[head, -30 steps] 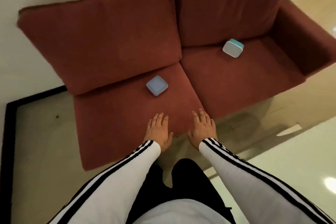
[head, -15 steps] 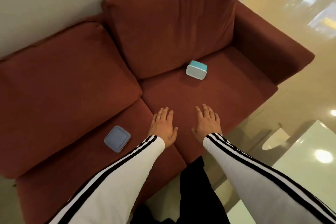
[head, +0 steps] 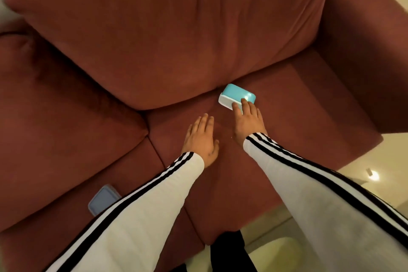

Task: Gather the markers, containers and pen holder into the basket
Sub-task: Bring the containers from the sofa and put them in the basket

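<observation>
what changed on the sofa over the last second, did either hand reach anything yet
The right hand has reached forward and its fingertips now rest on the teal-lidded container, not yet closed around it. The left hand stays open and empty over the seat cushion. Both containers lie where they were, the blue-lidded container now partly hidden behind the left sleeve.

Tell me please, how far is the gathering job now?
Nothing looks done yet: no basket, marker or pen holder is in view. In hand: the right hand has its fingertips on the teal-lidded container, lying on the sofa seat, with no closed grip visible. The left hand is open and empty. Left: the grey-blue container lies on the other seat cushion, partly behind the left sleeve.
</observation>
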